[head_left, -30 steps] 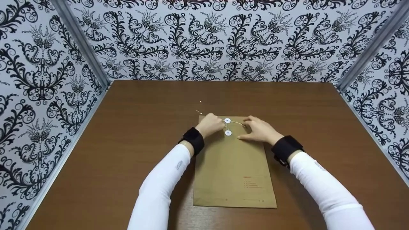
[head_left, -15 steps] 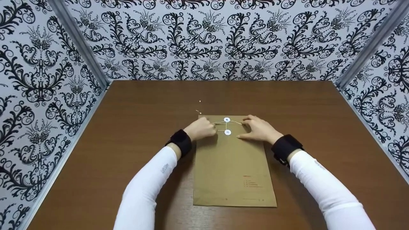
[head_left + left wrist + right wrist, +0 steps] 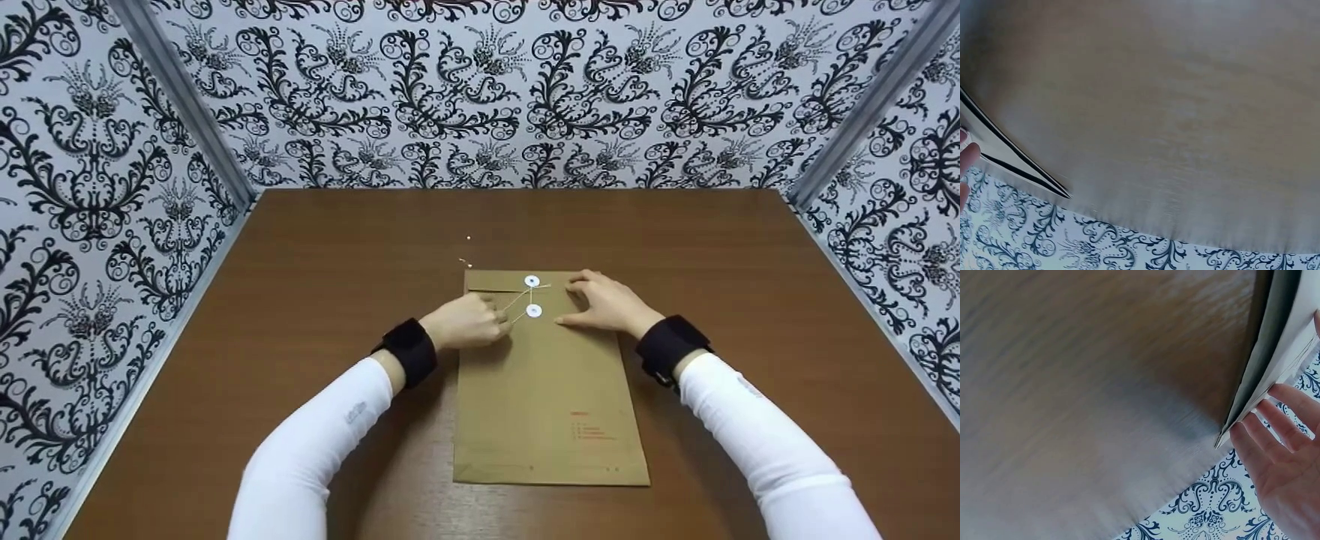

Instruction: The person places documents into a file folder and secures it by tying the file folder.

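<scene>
A brown paper envelope [image 3: 551,382] lies flat on the table, its flap folded down at the far end. Two white paper buttons sit there, one on the flap [image 3: 532,281] and one just below it [image 3: 533,310]. Thin string [image 3: 517,299] runs between the buttons and out to my left hand [image 3: 466,321], whose curled fingers pinch it over the envelope's left side. My right hand [image 3: 606,301] rests on the upper right of the envelope. In the right wrist view, the fingertips of that hand [image 3: 1292,455] touch the envelope's edge [image 3: 1266,365].
The brown wooden table [image 3: 322,240] stretches out on all sides of the envelope. Small whitish scraps [image 3: 466,262] lie just beyond its far left corner. Patterned walls [image 3: 480,90] with grey corner posts enclose the table at the back and sides.
My left hand has moved left and toward me, drawing the string away from the buttons. The string's right-hand stretch has shortened to a small end by the upper button. My right hand stays in place.
</scene>
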Demonstrator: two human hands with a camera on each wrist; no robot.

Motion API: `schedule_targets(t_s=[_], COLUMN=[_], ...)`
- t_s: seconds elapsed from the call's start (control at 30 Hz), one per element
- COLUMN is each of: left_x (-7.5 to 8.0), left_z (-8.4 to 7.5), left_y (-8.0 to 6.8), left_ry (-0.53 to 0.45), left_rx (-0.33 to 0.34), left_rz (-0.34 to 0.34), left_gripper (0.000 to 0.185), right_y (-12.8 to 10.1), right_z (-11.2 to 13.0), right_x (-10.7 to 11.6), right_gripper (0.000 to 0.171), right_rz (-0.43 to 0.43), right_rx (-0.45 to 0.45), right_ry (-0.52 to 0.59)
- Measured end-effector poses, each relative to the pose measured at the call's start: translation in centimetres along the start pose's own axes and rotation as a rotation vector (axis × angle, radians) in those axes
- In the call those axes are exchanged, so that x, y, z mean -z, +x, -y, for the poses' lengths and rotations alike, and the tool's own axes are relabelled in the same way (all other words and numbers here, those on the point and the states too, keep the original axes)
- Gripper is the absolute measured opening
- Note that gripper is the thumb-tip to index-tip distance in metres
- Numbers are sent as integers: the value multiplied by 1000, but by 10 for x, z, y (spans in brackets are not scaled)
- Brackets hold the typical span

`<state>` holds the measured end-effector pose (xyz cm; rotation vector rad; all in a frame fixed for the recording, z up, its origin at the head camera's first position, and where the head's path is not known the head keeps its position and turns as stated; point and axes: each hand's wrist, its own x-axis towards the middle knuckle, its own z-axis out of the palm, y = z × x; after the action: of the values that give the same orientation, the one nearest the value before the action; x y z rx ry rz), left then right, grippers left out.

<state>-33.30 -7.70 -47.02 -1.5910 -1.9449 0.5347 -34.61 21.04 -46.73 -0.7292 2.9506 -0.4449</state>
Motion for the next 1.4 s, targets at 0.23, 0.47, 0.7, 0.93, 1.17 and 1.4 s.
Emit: schedule_targets(t_s=[0.23, 0.47, 0.7, 0.93, 1.17, 1.4], left_x=[10, 19, 32, 36, 36, 33], left_z=[-14, -27, -38, -50, -56, -60], left_y=[-1, 1, 7, 15, 21, 25], left_ry=[-8, -1, 20, 46, 29, 12], left_rx=[-33, -70, -104, -98, -64, -18], left_rz=[-50, -66, -45, -56, -78, -91], left_gripper=[11, 14, 17, 16, 16, 16], right_y=[0, -1, -1, -1, -1, 0], right_z=[0, 0, 0, 0, 0, 0], right_x=[0, 0, 0, 1, 1, 1], right_gripper=[74, 75, 75, 75, 75, 75], right_rz=[-5, -7, 2, -1, 0, 5], right_rx=[0, -3, -1, 13, 14, 13], right_ry=[2, 0, 3, 2, 3, 3])
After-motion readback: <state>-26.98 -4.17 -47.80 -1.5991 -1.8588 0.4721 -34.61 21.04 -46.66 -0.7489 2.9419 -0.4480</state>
